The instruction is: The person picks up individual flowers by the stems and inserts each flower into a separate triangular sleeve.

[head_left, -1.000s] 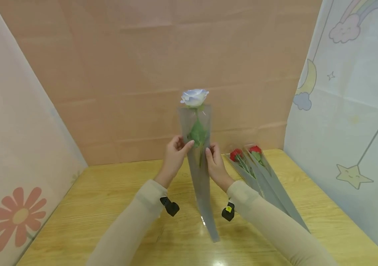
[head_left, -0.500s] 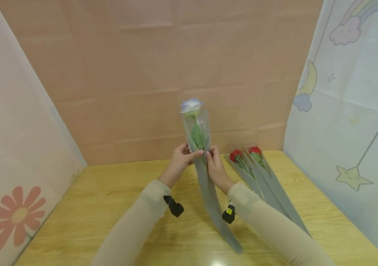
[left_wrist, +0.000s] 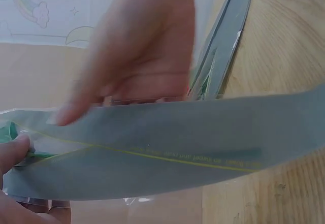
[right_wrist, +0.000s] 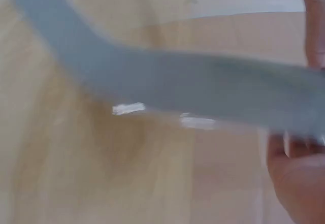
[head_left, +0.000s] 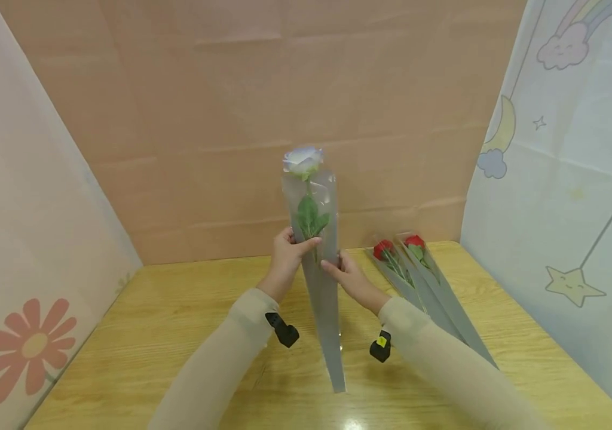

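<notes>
A single white rose with pale lilac petal edges [head_left: 303,162] stands nearly upright in a long tapered flower sleeve [head_left: 323,298], grey with a clear face. Its bloom pokes above the sleeve's wide top, and green leaves [head_left: 308,216] show through the film. My left hand [head_left: 287,257] grips the left side of the sleeve below the leaves, thumb across the front and fingers behind. Slightly lower, my right hand [head_left: 357,278] pinches the right edge, its thumb in front. Gold printed lettering [left_wrist: 188,157] runs along the sleeve in the left wrist view.
Two red roses, one left [head_left: 383,249] and one right [head_left: 415,241], lie in matching grey sleeves [head_left: 459,304] on the wooden table [head_left: 177,334], partly behind my right forearm. A tan backdrop [head_left: 220,119] rises behind, with printed sheets on both sides.
Over the last half second the sleeve has straightened and its narrow tail has swung left. The bloom has risen slightly. My right hand has shifted a little lower along the edge.
</notes>
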Demonstrator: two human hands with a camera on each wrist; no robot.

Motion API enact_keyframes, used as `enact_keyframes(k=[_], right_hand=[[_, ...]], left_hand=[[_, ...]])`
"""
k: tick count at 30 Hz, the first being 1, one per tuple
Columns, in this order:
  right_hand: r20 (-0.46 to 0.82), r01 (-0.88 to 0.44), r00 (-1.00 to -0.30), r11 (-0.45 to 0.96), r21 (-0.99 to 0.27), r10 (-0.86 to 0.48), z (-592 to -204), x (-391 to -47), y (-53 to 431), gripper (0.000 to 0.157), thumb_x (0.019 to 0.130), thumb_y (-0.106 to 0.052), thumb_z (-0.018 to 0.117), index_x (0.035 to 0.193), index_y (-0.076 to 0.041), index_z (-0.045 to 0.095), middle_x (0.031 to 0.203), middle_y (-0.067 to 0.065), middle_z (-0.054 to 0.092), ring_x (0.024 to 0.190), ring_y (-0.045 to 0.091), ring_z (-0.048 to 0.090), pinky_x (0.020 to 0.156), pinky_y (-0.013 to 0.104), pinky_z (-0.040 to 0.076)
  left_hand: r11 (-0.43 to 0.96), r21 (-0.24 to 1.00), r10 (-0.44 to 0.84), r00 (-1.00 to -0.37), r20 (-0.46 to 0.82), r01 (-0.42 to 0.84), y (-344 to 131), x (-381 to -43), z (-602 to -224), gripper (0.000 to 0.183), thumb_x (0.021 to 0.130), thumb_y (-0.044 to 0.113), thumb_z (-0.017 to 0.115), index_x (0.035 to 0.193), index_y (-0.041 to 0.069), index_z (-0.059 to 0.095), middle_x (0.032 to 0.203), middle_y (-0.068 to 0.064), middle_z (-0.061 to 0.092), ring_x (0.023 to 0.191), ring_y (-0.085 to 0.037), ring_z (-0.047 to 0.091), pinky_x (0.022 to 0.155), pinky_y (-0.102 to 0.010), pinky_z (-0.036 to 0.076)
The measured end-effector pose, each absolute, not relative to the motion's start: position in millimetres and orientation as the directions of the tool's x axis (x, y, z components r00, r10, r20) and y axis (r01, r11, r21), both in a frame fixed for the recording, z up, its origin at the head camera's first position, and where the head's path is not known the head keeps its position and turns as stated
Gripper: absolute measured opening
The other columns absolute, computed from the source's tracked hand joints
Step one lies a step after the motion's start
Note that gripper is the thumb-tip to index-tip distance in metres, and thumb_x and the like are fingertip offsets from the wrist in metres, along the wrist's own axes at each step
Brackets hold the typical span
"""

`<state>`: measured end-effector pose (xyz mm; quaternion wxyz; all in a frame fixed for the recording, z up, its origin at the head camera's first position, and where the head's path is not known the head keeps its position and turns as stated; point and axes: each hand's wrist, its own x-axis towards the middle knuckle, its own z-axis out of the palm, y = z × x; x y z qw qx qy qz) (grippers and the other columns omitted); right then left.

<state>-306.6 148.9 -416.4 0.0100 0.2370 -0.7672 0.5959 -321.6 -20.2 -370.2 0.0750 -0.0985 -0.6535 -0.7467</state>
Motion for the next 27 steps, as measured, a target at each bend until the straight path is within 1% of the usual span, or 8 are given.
enact_keyframes(k=[3, 6, 9, 11, 16, 21, 24, 27], right_hand=[[0.134, -0.264, -0.887, 0.249, -0.932, -0.441, -424, -302, 158, 0.048, 0.100, -0.027, 0.056, 0.138, -0.001, 0.044, 0.126, 0.016, 0.060, 0.112, 0.021, 0.060, 0.095, 0.038, 0.050], [0.080, -0.221, -0.887, 0.264, -0.939, -0.455, -432, -299, 160, 0.047, 0.096, -0.029, 0.061, 0.131, 0.001, 0.052, 0.122, 0.015, 0.064, 0.109, 0.022, 0.063, 0.093, 0.040, 0.051], [0.093, -0.210, -0.903, 0.243, -0.947, -0.419, -436, -298, 157, 0.043, 0.094, -0.028, 0.065, 0.123, 0.004, 0.058, 0.111, 0.011, 0.069, 0.099, 0.018, 0.066, 0.088, 0.036, 0.054], [0.112, -0.216, -0.911, 0.227, -0.950, -0.397, -437, -296, 154, 0.041, 0.094, -0.025, 0.066, 0.120, 0.005, 0.059, 0.107, 0.012, 0.069, 0.095, 0.016, 0.066, 0.085, 0.035, 0.054], [0.143, -0.232, -0.921, 0.214, -0.949, -0.362, -436, -290, 145, 0.037, 0.095, -0.022, 0.064, 0.116, 0.008, 0.060, 0.104, 0.013, 0.069, 0.093, 0.012, 0.065, 0.086, 0.033, 0.053], [0.178, -0.256, -0.928, 0.213, -0.943, -0.328, -436, -288, 139, 0.032, 0.096, -0.018, 0.062, 0.112, 0.009, 0.061, 0.099, 0.008, 0.070, 0.090, 0.007, 0.063, 0.083, 0.026, 0.051], [0.201, -0.268, -0.936, 0.213, -0.940, -0.290, -433, -290, 138, 0.032, 0.097, -0.018, 0.061, 0.114, 0.010, 0.061, 0.103, 0.008, 0.070, 0.092, 0.005, 0.062, 0.084, 0.025, 0.050], [0.225, -0.281, -0.943, 0.225, -0.933, -0.245, -430, -291, 139, 0.033, 0.096, -0.019, 0.062, 0.115, 0.008, 0.063, 0.107, 0.010, 0.070, 0.094, 0.003, 0.062, 0.086, 0.026, 0.050]], left_hand=[[-0.153, 0.955, 0.005, -0.966, 0.257, 0.254, -22, -323, -368, 0.035, 0.080, 0.011, 0.079, 0.112, 0.003, 0.066, 0.111, -0.013, 0.069, 0.097, -0.019, 0.066, 0.089, -0.038, 0.053], [-0.155, 0.956, -0.003, -0.968, 0.251, 0.249, -21, -323, -367, 0.035, 0.080, 0.012, 0.080, 0.111, 0.004, 0.067, 0.109, -0.012, 0.070, 0.094, -0.018, 0.066, 0.088, -0.037, 0.053], [-0.157, 0.958, -0.006, -0.970, 0.244, 0.241, -19, -323, -367, 0.036, 0.079, 0.011, 0.081, 0.111, 0.003, 0.067, 0.109, -0.013, 0.070, 0.091, -0.016, 0.066, 0.085, -0.036, 0.054], [-0.155, 0.958, -0.002, -0.970, 0.243, 0.241, -18, -322, -367, 0.036, 0.079, 0.010, 0.081, 0.111, 0.003, 0.066, 0.108, -0.014, 0.070, 0.090, -0.016, 0.067, 0.084, -0.035, 0.055], [-0.150, 0.958, 0.027, -0.968, 0.251, 0.244, -18, -320, -373, 0.039, 0.079, 0.010, 0.080, 0.114, 0.002, 0.065, 0.110, -0.015, 0.070, 0.096, -0.021, 0.068, 0.087, -0.038, 0.055], [-0.120, 0.959, 0.073, -0.961, 0.266, 0.256, -18, -316, -383, 0.040, 0.079, 0.012, 0.080, 0.115, 0.002, 0.065, 0.109, -0.015, 0.071, 0.101, -0.024, 0.068, 0.089, -0.039, 0.054], [-0.093, 0.960, 0.111, -0.956, 0.273, 0.264, -16, -311, -390, 0.040, 0.079, 0.014, 0.081, 0.115, 0.002, 0.065, 0.109, -0.015, 0.071, 0.100, -0.024, 0.068, 0.087, -0.038, 0.055], [-0.100, 0.958, 0.125, -0.952, 0.280, 0.269, -13, -306, -395, 0.041, 0.080, 0.015, 0.080, 0.116, 0.003, 0.064, 0.110, -0.015, 0.071, 0.101, -0.024, 0.068, 0.087, -0.038, 0.055]])
